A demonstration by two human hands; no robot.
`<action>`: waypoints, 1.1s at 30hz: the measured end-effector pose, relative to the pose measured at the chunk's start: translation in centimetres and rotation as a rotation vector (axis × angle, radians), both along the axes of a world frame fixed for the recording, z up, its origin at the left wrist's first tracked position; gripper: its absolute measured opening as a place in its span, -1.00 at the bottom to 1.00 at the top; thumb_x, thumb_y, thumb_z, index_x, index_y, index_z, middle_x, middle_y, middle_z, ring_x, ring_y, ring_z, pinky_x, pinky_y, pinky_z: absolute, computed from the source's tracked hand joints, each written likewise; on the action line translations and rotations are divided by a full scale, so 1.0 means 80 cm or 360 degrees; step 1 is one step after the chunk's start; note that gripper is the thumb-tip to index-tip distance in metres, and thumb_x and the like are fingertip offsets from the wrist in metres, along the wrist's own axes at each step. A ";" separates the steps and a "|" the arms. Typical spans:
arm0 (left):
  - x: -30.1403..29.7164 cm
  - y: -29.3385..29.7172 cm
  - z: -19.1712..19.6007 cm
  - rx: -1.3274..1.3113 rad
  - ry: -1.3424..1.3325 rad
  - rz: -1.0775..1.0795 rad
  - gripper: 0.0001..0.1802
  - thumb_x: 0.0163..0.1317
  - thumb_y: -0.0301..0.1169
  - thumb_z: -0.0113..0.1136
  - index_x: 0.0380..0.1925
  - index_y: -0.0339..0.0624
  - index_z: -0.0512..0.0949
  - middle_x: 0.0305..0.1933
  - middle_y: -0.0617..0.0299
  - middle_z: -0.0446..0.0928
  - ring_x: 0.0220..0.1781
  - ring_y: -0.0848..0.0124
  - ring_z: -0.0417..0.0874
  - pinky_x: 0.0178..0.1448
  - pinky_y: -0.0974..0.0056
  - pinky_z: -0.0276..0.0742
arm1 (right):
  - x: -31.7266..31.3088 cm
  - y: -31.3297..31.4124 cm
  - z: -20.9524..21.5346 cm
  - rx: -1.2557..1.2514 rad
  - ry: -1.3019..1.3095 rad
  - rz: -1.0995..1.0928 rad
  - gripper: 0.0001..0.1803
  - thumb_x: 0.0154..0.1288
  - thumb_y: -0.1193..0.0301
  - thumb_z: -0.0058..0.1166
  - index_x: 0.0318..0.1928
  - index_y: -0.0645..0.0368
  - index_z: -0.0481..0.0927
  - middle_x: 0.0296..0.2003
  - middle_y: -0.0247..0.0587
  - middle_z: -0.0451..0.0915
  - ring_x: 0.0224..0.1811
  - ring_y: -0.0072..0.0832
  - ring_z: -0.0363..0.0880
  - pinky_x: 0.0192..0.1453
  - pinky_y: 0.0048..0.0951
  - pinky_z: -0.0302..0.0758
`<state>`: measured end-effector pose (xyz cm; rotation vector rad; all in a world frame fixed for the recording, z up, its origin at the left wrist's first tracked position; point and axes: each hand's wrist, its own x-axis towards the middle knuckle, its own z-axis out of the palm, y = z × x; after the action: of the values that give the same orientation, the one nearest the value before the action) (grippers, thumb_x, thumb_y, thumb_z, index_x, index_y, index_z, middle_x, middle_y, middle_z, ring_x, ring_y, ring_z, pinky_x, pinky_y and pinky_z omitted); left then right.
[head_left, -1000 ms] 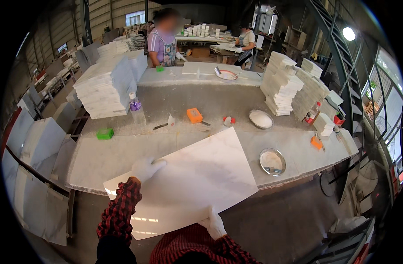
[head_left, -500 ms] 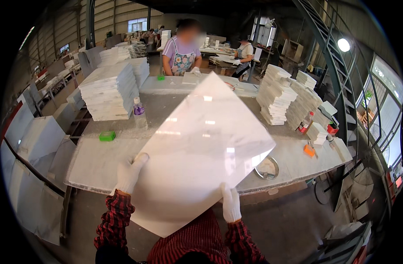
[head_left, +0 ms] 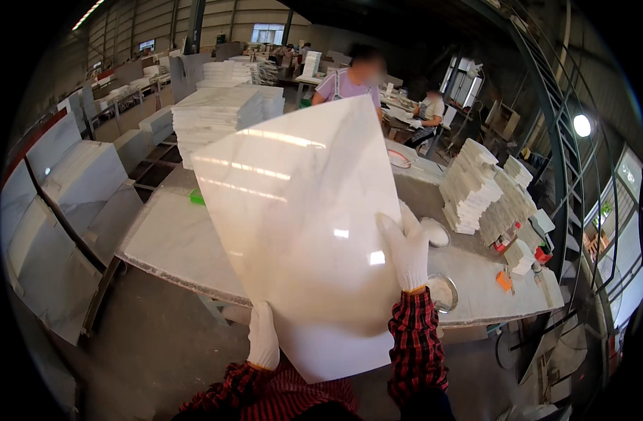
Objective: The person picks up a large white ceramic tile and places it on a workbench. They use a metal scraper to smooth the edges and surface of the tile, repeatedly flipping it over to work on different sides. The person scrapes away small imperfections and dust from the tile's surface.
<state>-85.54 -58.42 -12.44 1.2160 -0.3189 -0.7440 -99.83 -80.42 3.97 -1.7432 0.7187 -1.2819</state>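
Note:
I hold a large glossy white marble tile point(head_left: 300, 217) upright in front of me, tilted on edge above the floor. My left hand point(head_left: 263, 338), in a white glove, grips its lower left edge. My right hand point(head_left: 405, 249), also gloved, lies flat against its right edge higher up. Both forearms wear red plaid sleeves. The tile hides much of the grey stone worktable point(head_left: 167, 242) behind it.
Stacks of white tiles point(head_left: 220, 116) stand at the table's far left and smaller stacks point(head_left: 476, 189) at its right. A round metal dish point(head_left: 444, 291) sits near the front edge. Large slabs point(head_left: 76, 189) lean at the left. Two people work behind the table.
The tile lay flat on the table a second ago. I have lifted it, swung it upright and turned left with it; my right hand moved higher on its edge.

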 end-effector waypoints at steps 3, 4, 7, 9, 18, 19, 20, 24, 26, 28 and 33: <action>-0.021 0.015 -0.045 0.0271 0.0301 -0.0002 -0.23 0.57 0.11 -0.09 0.41 -0.39 0.28 0.39 0.01 0.42 0.34 0.27 0.45 0.41 0.18 0.37 | 0.017 0.005 -0.016 0.0058 0.0300 -0.0004 -0.53 0.41 0.33 0.20 0.29 0.17 0.62 -0.10 -0.24 0.77 0.01 -0.61 0.62 0.20 -0.48 0.51; -0.026 0.016 -0.051 0.0248 0.0350 -0.0017 -0.23 0.55 0.11 -0.04 0.41 -0.38 0.27 0.38 0.03 0.42 0.34 0.29 0.45 0.41 0.19 0.37 | 0.021 -0.005 -0.028 -0.0051 0.0375 0.0019 -0.54 0.42 0.33 0.20 0.28 0.16 0.62 -0.12 -0.25 0.78 -0.01 -0.62 0.62 0.18 -0.48 0.52; -0.027 0.022 -0.039 0.0236 0.0460 -0.0057 -0.21 0.48 0.10 0.09 0.40 -0.36 0.25 0.34 0.08 0.44 0.33 0.35 0.44 0.40 0.22 0.37 | 0.042 -0.013 -0.037 -0.0090 0.0494 0.0083 -0.56 0.42 0.32 0.19 0.25 0.19 0.64 -0.13 -0.27 0.78 -0.05 -0.65 0.62 0.12 -0.48 0.54; -0.017 0.017 -0.030 0.0280 0.0511 -0.0111 -0.20 0.45 0.07 0.15 0.39 -0.34 0.23 0.30 0.10 0.44 0.33 0.37 0.43 0.41 0.24 0.35 | 0.054 -0.019 -0.031 -0.0033 0.0486 0.0113 -0.57 0.43 0.30 0.18 0.22 0.21 0.65 -0.13 -0.29 0.77 -0.09 -0.67 0.61 0.09 -0.48 0.55; -0.050 0.009 -0.107 -0.0118 0.0813 -0.0408 -0.13 0.40 -0.04 0.30 0.42 -0.36 0.10 0.36 0.07 0.36 0.36 0.32 0.42 0.44 0.20 0.35 | 0.090 -0.047 -0.025 -0.0053 0.0720 0.0169 -0.60 0.45 0.31 0.16 0.18 0.26 0.66 -0.30 -0.34 0.70 -0.23 -0.64 0.55 0.07 -0.48 0.53; -0.058 0.014 -0.114 -0.0130 0.0887 -0.0474 -0.12 0.40 -0.05 0.31 0.42 -0.37 0.09 0.36 0.07 0.36 0.37 0.31 0.42 0.45 0.19 0.36 | 0.085 -0.047 -0.039 -0.0049 0.0789 0.0166 -0.61 0.45 0.31 0.16 0.17 0.27 0.66 -0.32 -0.35 0.68 -0.25 -0.63 0.55 0.06 -0.46 0.53; -0.065 0.016 -0.120 -0.0253 0.0982 -0.0522 -0.10 0.38 -0.07 0.34 0.42 -0.42 0.08 0.36 0.08 0.36 0.34 0.32 0.45 0.40 0.18 0.41 | 0.080 -0.047 -0.054 -0.0049 0.0844 0.0187 -0.61 0.45 0.31 0.16 0.16 0.27 0.66 -0.32 -0.35 0.68 -0.25 -0.64 0.54 0.03 -0.48 0.52; -0.091 0.038 -0.176 0.0295 0.1252 -0.0492 -0.30 0.45 -0.29 0.26 0.48 -0.05 0.16 0.47 0.23 0.35 0.46 0.24 0.43 0.51 -0.01 0.39 | 0.058 -0.048 -0.122 -0.0026 0.0992 0.0294 -0.61 0.45 0.27 0.16 0.12 0.29 0.66 -0.25 -0.29 0.71 -0.20 -0.72 0.50 -0.10 -0.54 0.49; -0.098 0.039 -0.215 0.0600 0.1288 -0.0450 -0.32 0.45 -0.29 0.26 0.46 -0.04 0.18 0.45 0.23 0.38 0.42 0.23 0.48 0.46 0.00 0.45 | 0.046 -0.050 -0.156 0.0018 0.1047 0.0237 -0.62 0.44 0.26 0.17 0.10 0.28 0.67 -0.31 -0.23 0.68 -0.23 -0.68 0.51 -0.10 -0.51 0.50; -0.104 0.034 -0.206 0.0852 0.1373 -0.0414 -0.36 0.44 -0.28 0.26 0.41 -0.05 0.20 0.43 0.23 0.40 0.38 0.20 0.54 0.42 0.01 0.51 | 0.016 -0.069 -0.216 -0.0070 0.0969 0.0053 -0.63 0.44 0.24 0.17 0.07 0.27 0.67 -0.36 -0.24 0.66 -0.24 -0.67 0.50 -0.10 -0.47 0.51; -0.117 0.051 -0.321 0.0587 0.1122 -0.0715 -0.44 0.45 -0.25 0.25 0.36 -0.08 0.31 0.32 0.25 0.54 0.35 0.27 0.58 0.39 0.04 0.53 | 0.016 -0.084 -0.250 0.0012 0.0971 0.0017 -0.61 0.43 0.23 0.18 0.06 0.29 0.66 -0.37 -0.17 0.64 -0.21 -0.67 0.49 -0.07 -0.40 0.53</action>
<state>-94.88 -54.33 -38.11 1.1473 0.1494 -1.6162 -98.52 -87.14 -16.06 -2.1471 1.0445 -0.7248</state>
